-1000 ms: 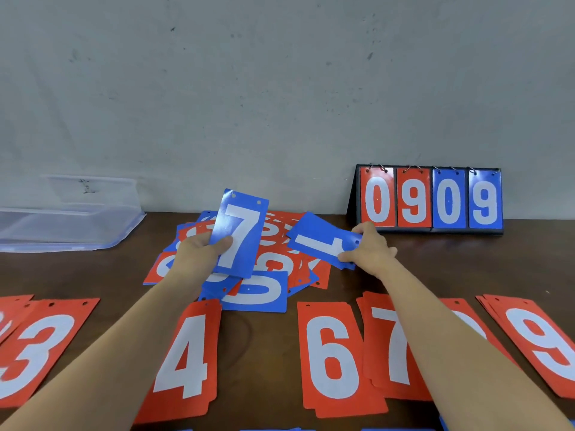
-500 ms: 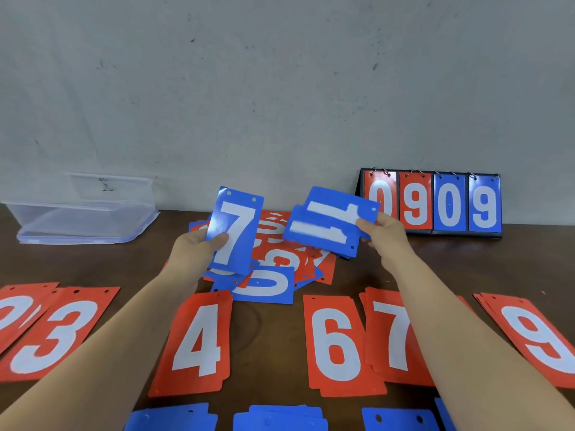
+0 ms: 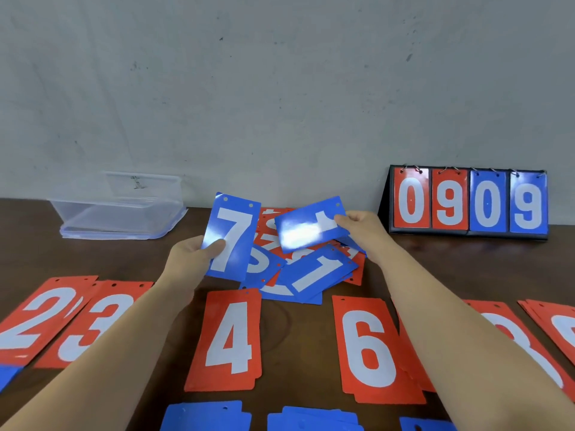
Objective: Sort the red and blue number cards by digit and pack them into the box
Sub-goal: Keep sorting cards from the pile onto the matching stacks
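My left hand (image 3: 191,259) grips a blue 7 card (image 3: 231,236), held upright above the table. My right hand (image 3: 362,228) pinches a blue 1 card (image 3: 308,227) by its edge, held sideways and glaring in the light. Below them lies a mixed heap of red and blue cards (image 3: 311,272), with a blue 1 on top. Sorted red stacks lie in a row nearer me: the 2 stack (image 3: 37,321), the 3 stack (image 3: 93,325), the 4 stack (image 3: 228,337), the 6 stack (image 3: 371,349). My right forearm covers part of further red stacks. The clear plastic box (image 3: 121,209) stands at the back left.
A black flip scoreboard (image 3: 466,202) showing 0909 stands at the back right against the grey wall. Blue card stacks (image 3: 205,416) line the table's near edge. The dark wooden table (image 3: 295,337) shows between the 4 and 6 stacks.
My right hand lifted blue 1 cards off the heap; one of them now lies back on the heap and a single 1 stays in the hand. The left hand kept the blue 7.
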A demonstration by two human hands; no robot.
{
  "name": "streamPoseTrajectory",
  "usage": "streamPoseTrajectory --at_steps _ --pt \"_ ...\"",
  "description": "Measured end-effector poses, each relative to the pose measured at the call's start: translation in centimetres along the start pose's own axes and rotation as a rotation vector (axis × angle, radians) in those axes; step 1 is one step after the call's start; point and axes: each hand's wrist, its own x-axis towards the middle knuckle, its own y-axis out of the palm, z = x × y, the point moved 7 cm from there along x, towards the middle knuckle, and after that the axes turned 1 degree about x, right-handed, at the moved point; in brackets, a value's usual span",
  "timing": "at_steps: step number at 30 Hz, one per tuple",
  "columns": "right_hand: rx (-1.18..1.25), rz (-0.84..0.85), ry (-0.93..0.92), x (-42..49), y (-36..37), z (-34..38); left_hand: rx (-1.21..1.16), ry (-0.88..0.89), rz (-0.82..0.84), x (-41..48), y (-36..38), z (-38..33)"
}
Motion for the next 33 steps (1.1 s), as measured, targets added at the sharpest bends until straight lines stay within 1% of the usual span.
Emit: streamPoseTrajectory --at_steps 4,7,9,11,13,15,18,22,23,24,25,26,27,28,29,33 --pt "0.142 -0.031 0.011 -0.4 -1.1 1.1 -0.033 -0.021 0.000 0.3 -0.1 0.1" --pt "0.153 -0.010 -0.010 -1.0 -1.7 1.7 -0.053 -0.029 0.028 0.1 0.5 -0.1" --pt "0.154 0.052 -0.014 -1.4 -1.8 2.0 -0.056 -0.025 0.041 -0.1 0.9 -0.3" --pt "0.155 0.159 -0.039 -2.1 -1.0 3.1 -0.063 -0.015 0.056 -0.4 1.4 -0.4" --pt "0.114 0.259 -0.080 -2.7 0.7 4.3 -0.091 -0.011 0.117 -0.9 2.4 -0.4" --pt "0.016 0.297 -0.124 -3.1 2.8 5.4 -0.138 -0.021 0.197 -1.6 3.6 -0.4" --pt "-0.074 0.240 -0.203 -3.1 5.1 6.7 -0.183 -0.042 0.251 -2.2 4.5 -0.2" --pt "0.016 0.106 -0.196 -2.7 4.3 6.2 -0.157 -0.046 0.183 -2.0 3.6 0.2" --pt "-0.054 0.058 -0.171 -2.4 3.4 5.3 -0.155 -0.046 0.156 -1.8 3.3 0.3" --pt "-0.229 0.023 -0.133 -2.1 2.5 4.1 -0.153 -0.044 0.127 -1.6 2.9 0.4" --pt "-0.478 0.011 -0.064 -1.9 1.6 2.6 -0.156 -0.041 0.097 -1.4 2.6 0.6" --pt "-0.724 0.025 0.024 -2.1 0.9 1.0 -0.158 -0.037 0.072 -1.1 2.4 0.7" --pt "-0.907 0.057 0.105 -2.5 0.5 -0.5 -0.161 -0.032 0.050 -0.9 2.3 0.8" --pt "-1.011 0.094 0.165 -3.0 0.3 -1.7 -0.166 -0.027 0.032 -0.7 2.2 0.9" --pt "-1.040 0.117 0.197 -3.3 0.4 -2.6 -0.172 -0.024 0.022 -0.4 2.3 1.0" --pt "-1.015 0.115 0.205 -3.6 0.9 -3.1 -0.146 0.013 -0.039 0.1 2.2 0.9"
